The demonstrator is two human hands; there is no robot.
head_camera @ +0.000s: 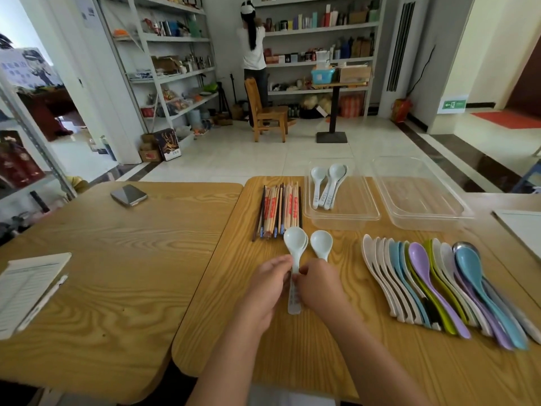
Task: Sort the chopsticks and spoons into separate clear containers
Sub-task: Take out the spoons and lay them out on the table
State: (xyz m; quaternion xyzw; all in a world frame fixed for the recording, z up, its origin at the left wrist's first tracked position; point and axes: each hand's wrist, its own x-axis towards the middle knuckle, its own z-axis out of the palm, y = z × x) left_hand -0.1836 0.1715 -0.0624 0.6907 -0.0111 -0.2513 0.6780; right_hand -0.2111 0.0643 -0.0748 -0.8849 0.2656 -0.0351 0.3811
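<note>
On the desk (pixel 292 347), two clear containers (pixel 351 202) are set at the far edge, chopsticks (pixel 278 209) are laid just left of them, and stacked pale spoons (pixel 295 241) are pinched by their handles in the left grip (pixel 269 285) and the right grip (pixel 317 285).

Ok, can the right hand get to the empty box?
Probably yes. The empty box lies ahead and to the right of the right hand, with only the low spoon row near the way. The hand is busy, though, pinching the white spoons.
</note>
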